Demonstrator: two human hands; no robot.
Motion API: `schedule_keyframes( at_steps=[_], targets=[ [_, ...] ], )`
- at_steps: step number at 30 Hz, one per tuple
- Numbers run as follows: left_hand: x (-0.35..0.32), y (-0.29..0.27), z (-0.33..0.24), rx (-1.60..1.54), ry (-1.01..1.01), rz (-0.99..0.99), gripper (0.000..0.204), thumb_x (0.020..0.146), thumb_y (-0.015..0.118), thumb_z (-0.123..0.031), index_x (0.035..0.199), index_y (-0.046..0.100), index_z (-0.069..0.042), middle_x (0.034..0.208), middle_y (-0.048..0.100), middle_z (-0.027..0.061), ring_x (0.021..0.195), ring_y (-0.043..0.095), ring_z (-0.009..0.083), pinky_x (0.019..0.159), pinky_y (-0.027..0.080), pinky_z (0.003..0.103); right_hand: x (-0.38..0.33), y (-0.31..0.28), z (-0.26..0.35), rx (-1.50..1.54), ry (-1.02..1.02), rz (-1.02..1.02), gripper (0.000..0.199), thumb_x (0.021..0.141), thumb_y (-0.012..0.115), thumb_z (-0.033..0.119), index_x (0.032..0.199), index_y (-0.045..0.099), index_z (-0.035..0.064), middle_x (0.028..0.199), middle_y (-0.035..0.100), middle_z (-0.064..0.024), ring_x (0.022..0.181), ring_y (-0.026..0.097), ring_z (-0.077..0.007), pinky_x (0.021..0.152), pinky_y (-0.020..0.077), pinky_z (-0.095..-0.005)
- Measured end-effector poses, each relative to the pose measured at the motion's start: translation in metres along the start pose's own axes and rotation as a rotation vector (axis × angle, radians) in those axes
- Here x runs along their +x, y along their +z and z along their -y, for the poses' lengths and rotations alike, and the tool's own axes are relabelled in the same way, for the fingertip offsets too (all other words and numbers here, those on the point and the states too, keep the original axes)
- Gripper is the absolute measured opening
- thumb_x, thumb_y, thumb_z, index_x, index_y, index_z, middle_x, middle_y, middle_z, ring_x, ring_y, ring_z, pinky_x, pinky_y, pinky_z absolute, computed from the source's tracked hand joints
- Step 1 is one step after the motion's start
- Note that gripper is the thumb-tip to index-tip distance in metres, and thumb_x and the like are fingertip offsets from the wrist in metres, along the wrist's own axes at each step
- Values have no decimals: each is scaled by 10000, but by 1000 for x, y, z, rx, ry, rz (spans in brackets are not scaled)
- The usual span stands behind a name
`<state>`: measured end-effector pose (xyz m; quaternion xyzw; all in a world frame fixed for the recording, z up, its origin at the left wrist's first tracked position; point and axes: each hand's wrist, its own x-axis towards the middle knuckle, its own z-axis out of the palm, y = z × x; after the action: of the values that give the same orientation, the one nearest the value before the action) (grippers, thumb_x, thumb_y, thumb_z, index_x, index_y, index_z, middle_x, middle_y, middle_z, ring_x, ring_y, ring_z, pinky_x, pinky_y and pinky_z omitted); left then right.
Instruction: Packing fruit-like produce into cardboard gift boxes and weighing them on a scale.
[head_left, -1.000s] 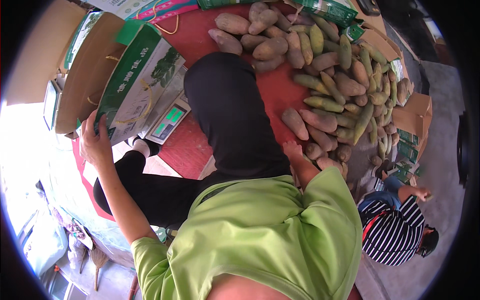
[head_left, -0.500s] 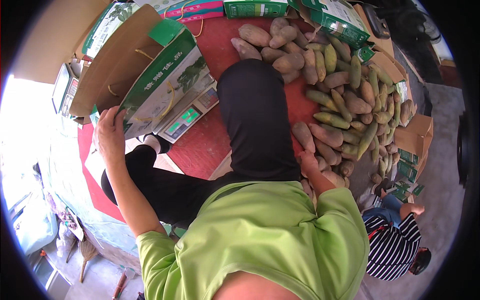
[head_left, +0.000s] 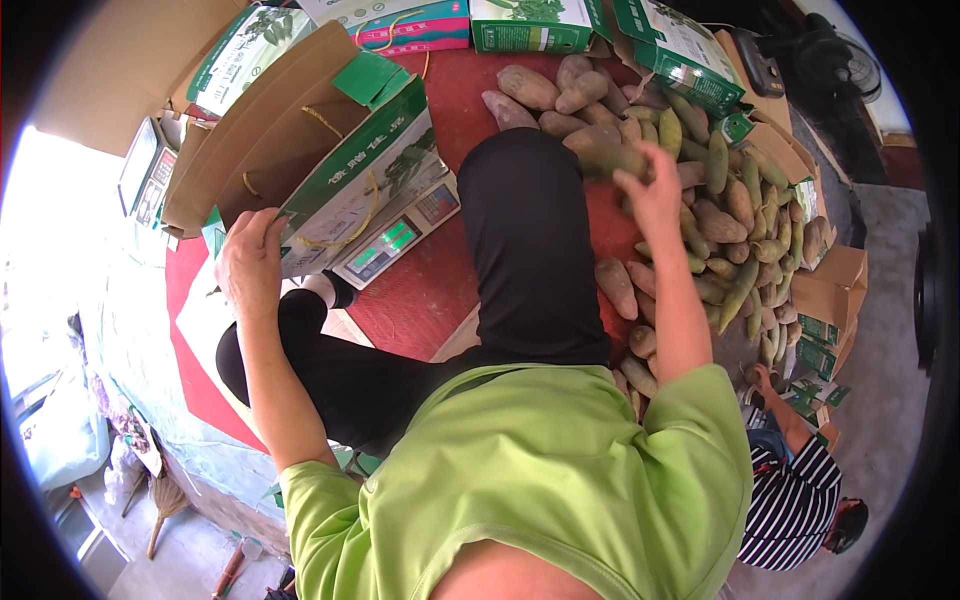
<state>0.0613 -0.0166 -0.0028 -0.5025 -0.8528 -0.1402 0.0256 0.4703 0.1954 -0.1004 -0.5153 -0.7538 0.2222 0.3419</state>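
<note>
Both hands are at work over a red mat [head_left: 420,300] spread with fruit. Furthest left, the left hand [head_left: 250,262] grips the near edge of an open cardboard carton [head_left: 300,150] printed in green; its fingers [head_left: 268,228] curl over the flap, clenched on the board and holding nothing else. The carton sits tilted on a small digital scale [head_left: 395,240], whose lit green display shows just beside the person's black-clad knee [head_left: 530,240].

Moving right, the right hand [head_left: 655,190] reaches out over the heap of mangoes [head_left: 720,220], brownish and green, lying loose on the mat. Its fingers [head_left: 632,178] are half closed around one mango [head_left: 600,150] at the near side of the heap; the grip looks like a grasp, though how firmly it closes cannot be told, since the hand is blurred.

Judging from this, the carton could tip off the scale if the left hand lets go, because it leans with its flaps open. Pulling one fruit from the pile might also set its neighbours rolling across the mat.

At the far right another person in a striped shirt [head_left: 790,500] crouches near more green boxes [head_left: 820,340], well apart from both hands
</note>
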Motion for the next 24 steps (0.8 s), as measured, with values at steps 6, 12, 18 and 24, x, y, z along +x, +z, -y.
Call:
schedule_keyframes(
  at_steps=[6,12,18,24],
  targets=[
    [3,-1,-2,-3,37,-29,140,839,599,-239,906,653,-128,806,597,50,800,593,273,655,452,366,93,-5,144,662,-240,-103,414,727,722,63,1105,562,6,1077,598,-101,962,577,-159,827,485,-282],
    [8,1,-3,-9,-10,21,144,840,596,-243,902,651,-126,807,600,50,782,598,276,643,449,371,120,52,241,567,-462,102,504,669,767,33,1102,510,17,1019,573,-106,950,571,-190,826,482,-313],
    [8,5,1,11,22,-4,141,841,596,-238,905,648,-124,823,607,48,780,599,273,634,449,371,98,177,267,128,-600,356,439,628,738,263,992,635,40,1038,620,-159,891,624,-308,782,510,-389],
    [9,7,4,36,36,-23,147,849,590,-247,927,651,-138,839,618,38,752,605,275,618,449,371,100,178,278,-203,-472,749,270,713,658,202,951,663,75,952,657,-137,910,637,-284,796,506,-409]
  ],
)
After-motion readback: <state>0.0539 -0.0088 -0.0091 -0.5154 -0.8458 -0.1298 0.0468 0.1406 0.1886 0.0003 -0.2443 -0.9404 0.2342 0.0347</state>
